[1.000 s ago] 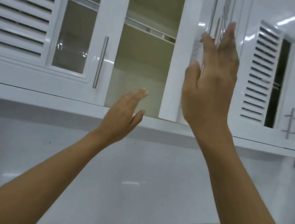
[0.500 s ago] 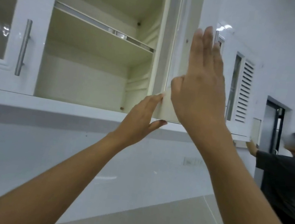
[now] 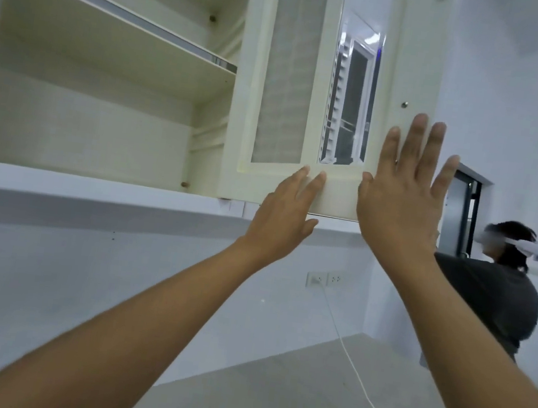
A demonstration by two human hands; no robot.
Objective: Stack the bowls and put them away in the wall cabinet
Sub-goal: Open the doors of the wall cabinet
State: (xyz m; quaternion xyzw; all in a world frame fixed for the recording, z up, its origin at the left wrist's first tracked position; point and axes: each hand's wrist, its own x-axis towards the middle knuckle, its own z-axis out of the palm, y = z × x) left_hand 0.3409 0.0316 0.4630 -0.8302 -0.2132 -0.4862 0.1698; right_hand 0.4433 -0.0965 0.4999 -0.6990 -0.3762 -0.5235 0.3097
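The wall cabinet stands open above me, cream inside, with one shelf across it and nothing on either level. Its glass-panelled door is swung wide to the right. My left hand rests flat with its fingertips on the door's lower inner frame. My right hand is spread flat against the door's bottom right edge. Neither hand holds anything. No bowls are in view.
A grey countertop lies below, with a white cable running from a wall socket. Another person in a dark shirt and a white headset stands at the right, near a dark doorway.
The door has swung further open to the right, with both hands following it. My view has turned right, showing the door's inner face and more of the person.
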